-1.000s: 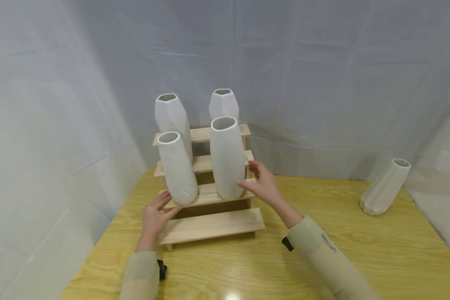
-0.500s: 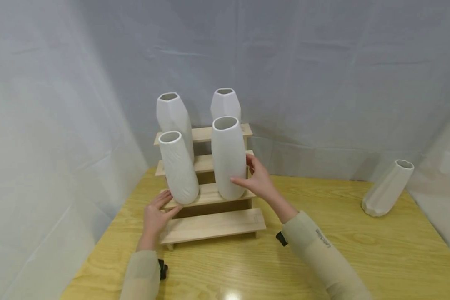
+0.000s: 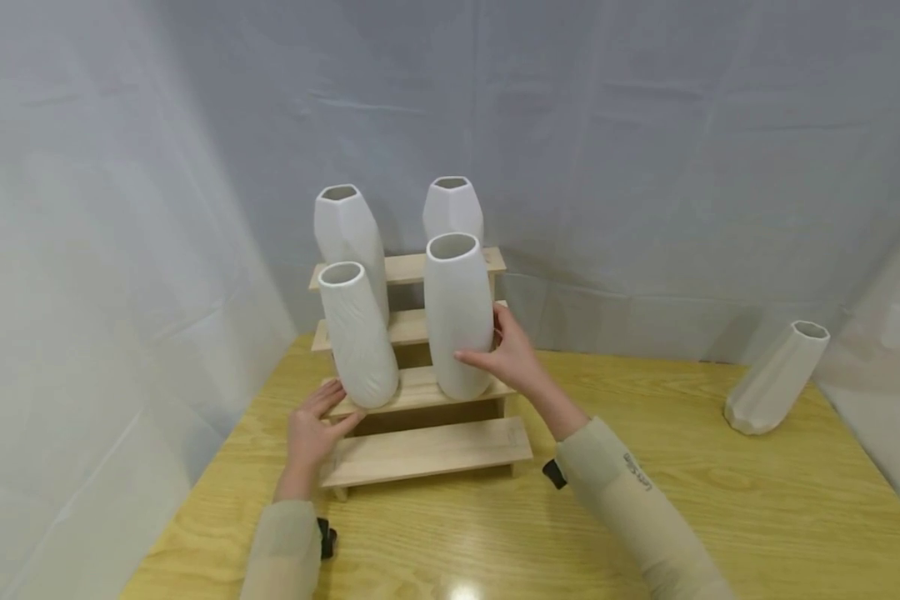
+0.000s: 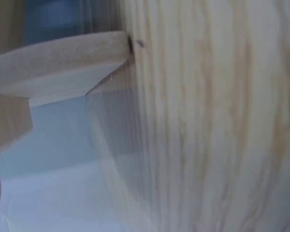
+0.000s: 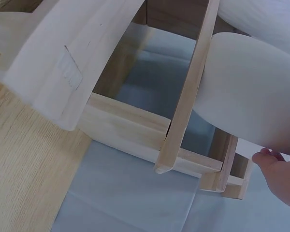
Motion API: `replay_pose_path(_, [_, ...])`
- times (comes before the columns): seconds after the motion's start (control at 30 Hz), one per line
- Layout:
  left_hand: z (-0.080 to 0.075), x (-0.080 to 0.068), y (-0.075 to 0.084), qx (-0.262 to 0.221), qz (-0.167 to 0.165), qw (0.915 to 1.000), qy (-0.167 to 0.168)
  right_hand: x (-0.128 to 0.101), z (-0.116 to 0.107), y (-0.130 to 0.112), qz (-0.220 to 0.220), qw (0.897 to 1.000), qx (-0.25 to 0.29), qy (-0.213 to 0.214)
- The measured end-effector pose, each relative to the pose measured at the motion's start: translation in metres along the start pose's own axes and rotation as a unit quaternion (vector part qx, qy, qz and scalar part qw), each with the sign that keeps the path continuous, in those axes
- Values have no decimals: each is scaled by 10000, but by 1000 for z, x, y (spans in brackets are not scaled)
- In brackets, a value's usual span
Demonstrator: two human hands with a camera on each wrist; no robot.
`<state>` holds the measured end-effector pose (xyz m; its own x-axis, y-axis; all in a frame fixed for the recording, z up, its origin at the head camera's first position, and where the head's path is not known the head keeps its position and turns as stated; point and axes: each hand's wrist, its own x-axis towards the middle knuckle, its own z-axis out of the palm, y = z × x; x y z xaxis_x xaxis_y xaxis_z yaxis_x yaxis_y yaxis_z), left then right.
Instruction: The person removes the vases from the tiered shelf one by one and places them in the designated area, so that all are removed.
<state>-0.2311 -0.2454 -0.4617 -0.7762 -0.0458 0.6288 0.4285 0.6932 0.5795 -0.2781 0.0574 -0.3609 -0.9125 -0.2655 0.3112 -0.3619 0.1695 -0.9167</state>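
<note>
We have our right hand (image 3: 512, 358) wrapped round the lower right side of the tall smooth vase (image 3: 459, 312): the thumb lies across its front and the fingers curl behind it, so the hand is clamped on the vase rather than just resting against it. The vase stands upright on the second step from the bottom of the wooden stepped stand (image 3: 427, 452), towards that step's right end. Its long axis runs straight up and down, and it lies just to the left of our right palm, which is far nearer to it than the other hand. In the right wrist view only a fingertip (image 5: 268, 159) shows against the vase's pale rounded body (image 5: 251, 96).

Our left hand (image 3: 311, 429) lies with straight, spread fingers against the left end of the same step, touching the wood just below the ribbed vase (image 3: 357, 333); it holds nothing. The left wrist view shows only blurred wood grain close up.

The smooth vase is matt white, tall and slightly barrel-shaped, with a round open mouth and no pattern. The ribbed vase beside it leans a little to the left and has faint diagonal ridges. Two faceted white vases (image 3: 347, 233) stand on higher steps behind. A further faceted vase (image 3: 776, 379) sits tilted near the table's (image 3: 720, 500) far right corner, well apart from both hands.
</note>
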Motion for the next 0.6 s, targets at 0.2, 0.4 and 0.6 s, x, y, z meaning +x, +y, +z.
replay_pose_path(0.2, [2,-1,-1,-144,150,9997,122,-5,0,-14,51,9999,84,-70])
replay_pose_path(0.4, [3,-2,1,-369,360,9982,309,-9,0,-23,20,10000,-9,-32])
replay_pose_path(0.6, [3,-1,-1,-92,80,9999,77,-1,1,-4,44,10000,59,-7])
